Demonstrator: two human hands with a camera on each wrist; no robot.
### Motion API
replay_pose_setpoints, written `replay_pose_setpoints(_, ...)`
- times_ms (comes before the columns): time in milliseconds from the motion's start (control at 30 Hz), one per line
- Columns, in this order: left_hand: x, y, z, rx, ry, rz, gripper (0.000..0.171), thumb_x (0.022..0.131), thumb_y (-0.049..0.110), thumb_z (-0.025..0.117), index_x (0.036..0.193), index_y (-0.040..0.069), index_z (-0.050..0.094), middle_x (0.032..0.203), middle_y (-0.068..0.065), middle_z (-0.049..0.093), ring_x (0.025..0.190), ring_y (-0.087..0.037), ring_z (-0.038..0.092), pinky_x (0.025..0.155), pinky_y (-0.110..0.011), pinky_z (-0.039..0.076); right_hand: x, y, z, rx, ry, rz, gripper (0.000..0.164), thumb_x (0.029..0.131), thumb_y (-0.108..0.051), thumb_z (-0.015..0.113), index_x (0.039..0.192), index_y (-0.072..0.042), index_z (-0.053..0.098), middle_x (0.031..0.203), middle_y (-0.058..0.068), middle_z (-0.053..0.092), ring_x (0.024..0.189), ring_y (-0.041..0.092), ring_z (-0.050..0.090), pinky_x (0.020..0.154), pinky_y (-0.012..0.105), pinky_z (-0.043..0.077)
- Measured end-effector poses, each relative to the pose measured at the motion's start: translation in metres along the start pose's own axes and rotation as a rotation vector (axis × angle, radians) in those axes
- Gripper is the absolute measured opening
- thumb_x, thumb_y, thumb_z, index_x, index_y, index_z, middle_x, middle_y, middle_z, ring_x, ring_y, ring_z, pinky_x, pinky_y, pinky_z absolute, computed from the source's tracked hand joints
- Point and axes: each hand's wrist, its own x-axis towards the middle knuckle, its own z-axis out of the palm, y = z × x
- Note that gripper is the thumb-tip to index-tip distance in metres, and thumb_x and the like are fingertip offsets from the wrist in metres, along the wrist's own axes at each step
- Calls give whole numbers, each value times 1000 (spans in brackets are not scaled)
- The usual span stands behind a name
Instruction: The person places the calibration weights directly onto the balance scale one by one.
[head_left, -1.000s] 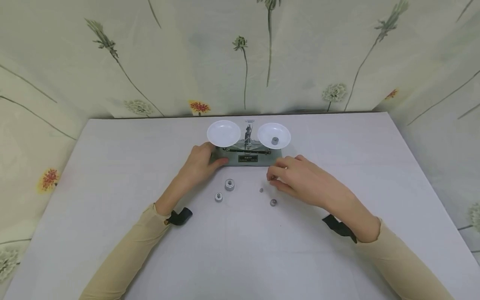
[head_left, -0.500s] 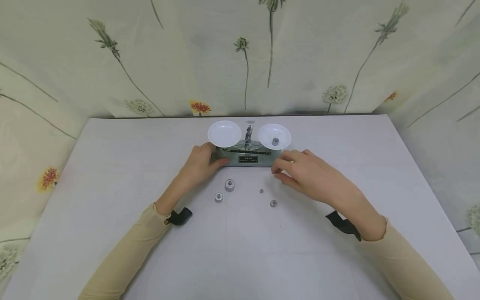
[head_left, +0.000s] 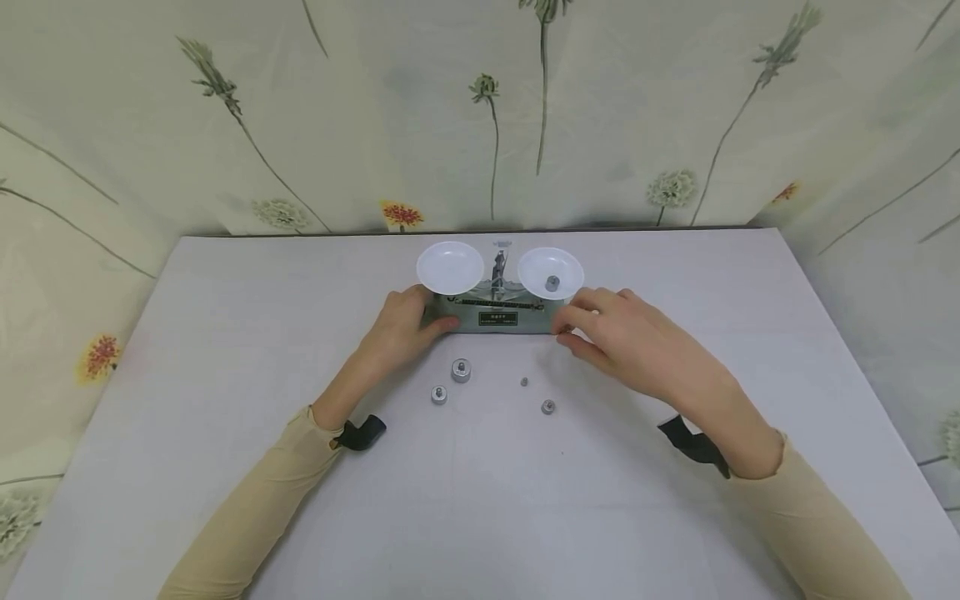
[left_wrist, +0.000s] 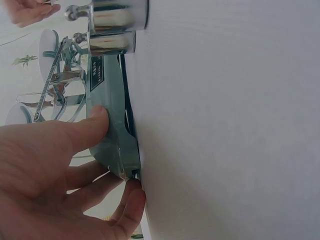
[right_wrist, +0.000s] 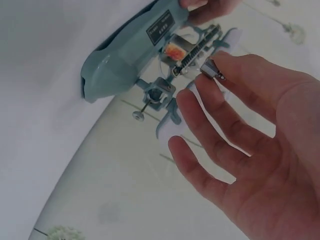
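A balance scale with a grey-green base and two white pans stands near the back of the table. My left hand grips the base's left end, the thumb on its front face and the other fingers around the end. Between thumb and index finger, my right hand pinches a small metal weight, with its other fingers spread apart. That hand is just in front of the right pan, overlapping the base's right end in the head view. Another weight sits in this pan; the left pan holds nothing.
Left of centre on the white table, a large weight and a medium one stand upright. Farther right are a small weight and a tiny one. A flowered cloth hangs behind the table.
My right hand has moved right and slightly away from me, toward the scale's right end, carrying the pinched weight. The left hand keeps its grip on the base.
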Motion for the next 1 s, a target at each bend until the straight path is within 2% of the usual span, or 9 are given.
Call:
replay_pose_setpoints(267, 3, -1, 3, -6, 0, 10, 51, 100, 35, 78, 133, -2, 66, 126, -22, 76, 108, -34, 68, 104, -54, 51, -4, 5, -6, 1, 63, 4, 17, 96, -13, 82, 109, -18, 74, 101, -2, 71, 82, 15, 61, 81, 41, 50)
replay_pose_setpoints(433, 2, -1, 3, -9, 9, 12, 50, 99, 35, 79, 131, -2, 67, 124, -21, 77, 100, -31, 66, 96, -51, 54, -2, 7, -8, 12, 81, 8, 17, 95, -11, 82, 108, -16, 73, 102, 0, 72, 83, 17, 63, 82, 44, 51)
replay_pose_setpoints(633, 1, 0, 2, -9, 13, 3, 46, 99, 35, 80, 124, -2, 69, 113, -19, 77, 89, -27, 56, 82, -44, 49, 1, 11, -11, 17, 122, 38, 17, 96, -9, 81, 110, -16, 74, 104, 1, 73, 87, 19, 64, 79, 43, 47)
replay_pose_setpoints(833, 1, -2, 3, -14, 11, -3, 49, 99, 36, 79, 128, -2, 67, 120, -20, 77, 94, -29, 60, 93, -50, 52, 5, 14, -14, 21, 141, 51, 18, 96, -8, 80, 111, -15, 75, 103, 2, 73, 87, 20, 63, 80, 44, 47)
replay_pose_setpoints(1000, 1, -2, 3, -17, 13, 0, 51, 99, 35, 79, 131, -2, 67, 122, -20, 77, 94, -28, 59, 91, -48, 54, 9, 16, -16, 24, 151, 60, 16, 97, -7, 79, 111, -14, 76, 104, 5, 74, 88, 23, 65, 82, 48, 50)
